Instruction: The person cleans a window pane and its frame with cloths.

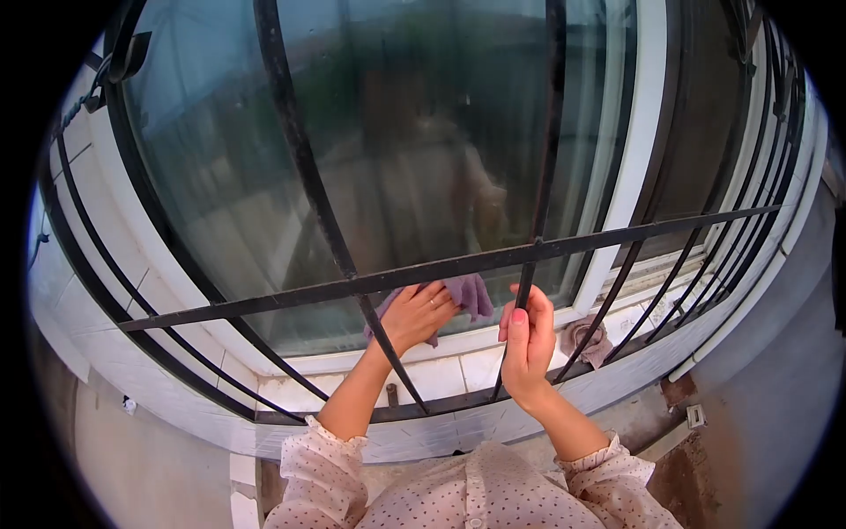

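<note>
Reaching between the black bars, my left hand point(419, 315) presses a purple cloth point(471, 295) flat against the lower part of the window glass point(397, 203). A ring shows on one of its fingers. The cloth sticks out on both sides of the hand. To the right, my right hand point(529, 339) is wrapped round a vertical bar point(525, 286) of the black metal grille, just below the horizontal bar point(441, 268), with the thumb pointing up.
A second, brownish cloth point(586, 342) lies on the tiled sill point(432, 377) to the right, behind the bars. The white window frame point(639, 167) divides the glass from a dark screened part point(696, 132). Debris lies on the ground point(687, 467) at the lower right.
</note>
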The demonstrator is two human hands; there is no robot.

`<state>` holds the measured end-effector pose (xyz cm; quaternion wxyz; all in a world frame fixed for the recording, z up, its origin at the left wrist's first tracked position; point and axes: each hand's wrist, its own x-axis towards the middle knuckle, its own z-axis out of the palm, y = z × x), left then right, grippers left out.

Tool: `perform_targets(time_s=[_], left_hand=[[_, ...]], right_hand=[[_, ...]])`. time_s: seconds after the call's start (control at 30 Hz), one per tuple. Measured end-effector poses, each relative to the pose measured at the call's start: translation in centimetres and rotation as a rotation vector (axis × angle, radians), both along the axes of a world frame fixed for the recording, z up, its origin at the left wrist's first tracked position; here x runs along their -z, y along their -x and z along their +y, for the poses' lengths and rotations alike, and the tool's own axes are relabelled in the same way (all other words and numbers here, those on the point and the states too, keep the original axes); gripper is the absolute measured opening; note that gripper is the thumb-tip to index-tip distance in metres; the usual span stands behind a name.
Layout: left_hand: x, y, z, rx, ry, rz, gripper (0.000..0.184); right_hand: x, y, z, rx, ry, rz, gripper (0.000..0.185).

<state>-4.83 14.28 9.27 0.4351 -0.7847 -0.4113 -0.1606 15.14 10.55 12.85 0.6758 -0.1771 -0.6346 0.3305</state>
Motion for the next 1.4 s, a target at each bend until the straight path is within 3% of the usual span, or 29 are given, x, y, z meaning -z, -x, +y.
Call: perform_targets(time_s=[0.1,0.17,0.2,0.27,0.3,0.37,0.43,0.47,0.5,0.53,0.57,0.6,0.63,0.7,0.77,0.87,0.93,1.0,1.07,1.1,1.17,1.2,1.27,1.4], left_hand=[[-13.4,-2.1,0.7,-0.185,-0.482,-0.39,0.036],[-22.2,-1.7,1.7,-0.229,-0.804,-0.465,0.033],[-25.1,-1.6,2.5,-0.225,-0.965,-0.475,0.031],[-27.2,-2.8,3.8,-0.163,-0.967,-0.406,0.029],[-27.5,-3.8,4.4,-0.122,-0.958,-0.335,0.027],[-23.4,-7.1,4.3,-0.034,-0.551,-0.283,0.022],[-16.4,-9.4,5.7,0.079,-0.264,-0.169,0.025],[-12.4,-10.1,7.0,0.122,-0.246,-0.092,0.033],[-8.4,-10.4,6.7,0.131,-0.033,-0.011,0.038],[-5.3,-10.9,6.0,-0.006,-0.039,0.321,0.038],[-2.0,-10.5,5.6,-0.005,0.063,0.379,0.038],[2.8,-9.4,8.1,0.285,0.05,0.186,0.037],[1.7,-9.1,7.7,0.213,0.101,0.326,0.036],[-1.1,-9.3,7.4,0.157,0.057,0.361,0.036],[-9.6,-10.5,6.8,0.184,-0.132,0.097,0.041],[-23.2,-10.1,4.9,0.001,-0.49,-0.252,0.043],[-28.4,-8.4,5.0,-0.09,-0.753,-0.328,0.05],[-31.1,-8.2,5.9,-0.081,-0.853,-0.335,0.054],[-31.8,-9.9,7.5,0.057,-0.869,-0.265,0.043],[-31.2,-11.4,8.1,0.023,-0.645,-0.278,0.032],[-29.6,-14.0,10.2,0.281,-0.606,-0.12,0.026],[-28.2,-15.3,9.7,0.166,-0.448,-0.024,0.033],[-24.2,-16.7,11.5,0.243,-0.453,0.049,0.047],[-16.3,-17.4,10.5,0.071,-0.259,0.213,0.052]], right_hand=[[0.4,0.0,0.4,0.021,-0.061,-0.02,0.027],[0.6,0.0,0.6,0.047,-0.087,-0.039,0.028],[0.7,0.1,0.7,0.058,-0.089,-0.042,0.029],[0.9,0.4,0.8,0.08,-0.098,-0.025,0.029],[0.9,0.4,0.7,0.091,-0.096,-0.033,0.029],[0.7,0.4,0.3,0.098,-0.074,-0.049,0.029],[0.7,0.2,0.2,0.085,-0.061,-0.051,0.029],[0.7,0.1,0.1,0.064,-0.046,-0.053,0.029],[0.6,0.1,0.0,0.067,-0.047,-0.052,0.029],[0.5,0.0,0.0,0.069,-0.051,-0.063,0.029],[0.4,-0.1,0.0,0.075,-0.058,-0.073,0.029],[0.5,-0.2,0.1,0.088,-0.063,-0.065,0.029],[0.7,-0.2,0.3,0.115,-0.082,-0.077,0.028],[1.0,0.1,0.5,0.164,-0.099,-0.076,0.028],[1.1,0.2,0.6,0.148,-0.089,-0.061,0.028],[1.7,0.2,0.6,0.149,-0.081,-0.088,0.029],[1.6,0.1,1.1,0.166,-0.091,-0.098,0.029],[1.5,0.3,1.2,0.167,-0.174,-0.106,0.029],[1.4,0.3,1.0,0.185,-0.165,-0.117,0.029],[1.4,0.4,0.9,0.176,-0.156,-0.11,0.029],[1.2,0.3,0.6,0.171,-0.142,-0.108,0.029],[1.1,0.2,0.7,0.18,-0.133,-0.112,0.029],[1.1,0.2,0.5,0.175,-0.116,-0.126,0.029],[0.5,0.5,0.4,0.265,-0.172,-0.124,0.031]])
